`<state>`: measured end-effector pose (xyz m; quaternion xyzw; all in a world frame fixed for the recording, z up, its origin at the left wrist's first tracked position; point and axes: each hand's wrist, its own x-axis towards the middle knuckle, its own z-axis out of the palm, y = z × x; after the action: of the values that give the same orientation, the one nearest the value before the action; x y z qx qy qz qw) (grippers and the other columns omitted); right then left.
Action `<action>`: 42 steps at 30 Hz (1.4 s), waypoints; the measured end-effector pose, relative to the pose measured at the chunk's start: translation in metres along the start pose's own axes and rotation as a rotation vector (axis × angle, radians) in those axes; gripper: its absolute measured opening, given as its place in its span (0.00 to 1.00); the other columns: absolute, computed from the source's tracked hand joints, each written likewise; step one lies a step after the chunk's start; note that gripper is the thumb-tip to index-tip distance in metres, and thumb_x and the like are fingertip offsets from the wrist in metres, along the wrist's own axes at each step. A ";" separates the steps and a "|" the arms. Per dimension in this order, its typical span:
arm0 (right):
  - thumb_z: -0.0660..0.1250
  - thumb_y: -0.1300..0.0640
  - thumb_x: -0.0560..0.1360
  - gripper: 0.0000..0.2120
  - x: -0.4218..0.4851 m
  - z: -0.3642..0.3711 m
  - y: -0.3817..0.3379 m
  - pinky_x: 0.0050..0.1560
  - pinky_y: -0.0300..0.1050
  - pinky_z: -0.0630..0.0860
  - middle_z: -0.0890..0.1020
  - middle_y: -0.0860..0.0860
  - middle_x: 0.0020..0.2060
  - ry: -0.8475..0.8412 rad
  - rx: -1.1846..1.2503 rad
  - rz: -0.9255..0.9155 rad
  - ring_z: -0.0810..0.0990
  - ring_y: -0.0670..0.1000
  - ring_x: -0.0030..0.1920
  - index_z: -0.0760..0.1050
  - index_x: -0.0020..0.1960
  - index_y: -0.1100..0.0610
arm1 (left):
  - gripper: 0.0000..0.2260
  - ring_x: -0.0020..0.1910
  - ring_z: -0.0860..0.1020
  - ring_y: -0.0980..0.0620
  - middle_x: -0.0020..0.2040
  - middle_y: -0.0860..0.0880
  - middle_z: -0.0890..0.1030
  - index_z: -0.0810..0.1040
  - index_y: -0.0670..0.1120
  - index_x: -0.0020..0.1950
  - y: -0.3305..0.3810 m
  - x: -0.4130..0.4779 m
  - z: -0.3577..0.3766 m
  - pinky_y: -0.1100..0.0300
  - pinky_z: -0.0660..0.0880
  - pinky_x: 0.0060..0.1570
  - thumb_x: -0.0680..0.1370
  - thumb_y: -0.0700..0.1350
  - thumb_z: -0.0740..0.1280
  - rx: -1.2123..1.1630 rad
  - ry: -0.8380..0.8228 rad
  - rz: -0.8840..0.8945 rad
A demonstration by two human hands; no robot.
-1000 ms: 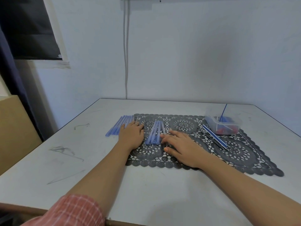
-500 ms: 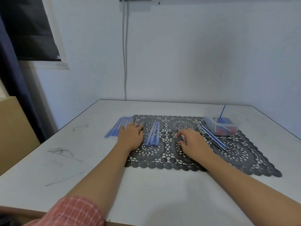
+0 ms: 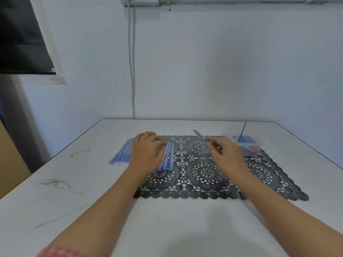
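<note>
1. At the near edge, a red checked sleeve [image 3: 59, 252] is seen on the left arm; both bare forearms are stretched forward over a white table [image 3: 89, 184] marked with grey scuffs.
2. A black lace placemat [image 3: 204, 176] is laid flat on the table, and both hands are held over its far half.
3. The left hand [image 3: 148, 152] is rested palm down at the mat's left edge, its fingers relaxed and lightly bent, with nothing gripped.
4. A bundle of blue pens [image 3: 168, 159] is laid on the mat just beside that hand's thumb; whether it is touched cannot be told.
5. A second row of blue pens [image 3: 123, 153] is laid on the bare table just left of the same hand, partly covered by its fingers.
6. The right hand [image 3: 227, 155] is raised above the mat, and a single pen [image 3: 200, 134] is pinched between thumb and fingertips; the pen is tilted up and away to the left, clear of the mat.
7. A clear plastic container [image 3: 258, 143] is set at the mat's far right corner, just behind the right hand; blue and red parts are held in it, and a thin blue refill [image 3: 243, 130] is propped upright inside.
8. On the far wall, a grey cable [image 3: 132, 71] is run down behind the table, and a dark window covering [image 3: 20, 34] is seen at the upper left.
</note>
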<state>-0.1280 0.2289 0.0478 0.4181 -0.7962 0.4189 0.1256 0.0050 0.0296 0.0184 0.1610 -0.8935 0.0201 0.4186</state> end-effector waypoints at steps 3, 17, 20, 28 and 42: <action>0.67 0.59 0.74 0.11 -0.005 -0.006 -0.011 0.47 0.36 0.67 0.78 0.45 0.44 0.102 0.108 -0.012 0.74 0.46 0.50 0.79 0.55 0.51 | 0.14 0.54 0.75 0.49 0.44 0.53 0.81 0.83 0.48 0.44 0.015 0.001 -0.005 0.55 0.62 0.56 0.74 0.50 0.59 -0.055 0.080 0.092; 0.70 0.73 0.67 0.14 -0.018 0.003 -0.027 0.47 0.42 0.79 0.83 0.59 0.40 -0.089 0.883 0.066 0.83 0.54 0.43 0.69 0.44 0.60 | 0.11 0.48 0.76 0.54 0.43 0.55 0.82 0.82 0.49 0.48 0.049 -0.004 -0.006 0.57 0.65 0.51 0.76 0.52 0.63 -0.215 0.027 0.247; 0.72 0.70 0.67 0.12 -0.014 0.002 -0.021 0.46 0.47 0.79 0.83 0.60 0.41 -0.046 0.820 0.060 0.83 0.56 0.43 0.72 0.41 0.57 | 0.11 0.45 0.77 0.54 0.45 0.53 0.81 0.80 0.47 0.54 0.048 -0.005 -0.007 0.57 0.67 0.51 0.77 0.46 0.60 -0.234 -0.006 0.213; 0.72 0.57 0.70 0.07 0.000 -0.007 0.005 0.41 0.30 0.73 0.80 0.41 0.38 -0.002 0.166 -0.186 0.77 0.39 0.38 0.81 0.49 0.53 | 0.12 0.46 0.74 0.54 0.46 0.52 0.78 0.78 0.48 0.58 0.044 -0.004 -0.007 0.58 0.68 0.45 0.77 0.41 0.61 -0.198 -0.040 0.165; 0.62 0.48 0.73 0.16 0.002 -0.004 0.020 0.34 0.35 0.74 0.82 0.48 0.33 0.084 -0.179 -0.568 0.78 0.48 0.34 0.83 0.42 0.58 | 0.15 0.30 0.77 0.53 0.33 0.54 0.80 0.81 0.47 0.44 0.043 -0.001 -0.012 0.61 0.73 0.28 0.78 0.51 0.56 -0.194 -0.037 0.161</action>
<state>-0.1449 0.2365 0.0400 0.5937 -0.6752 0.3121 0.3068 0.0018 0.0733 0.0298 0.0477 -0.9090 -0.0359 0.4125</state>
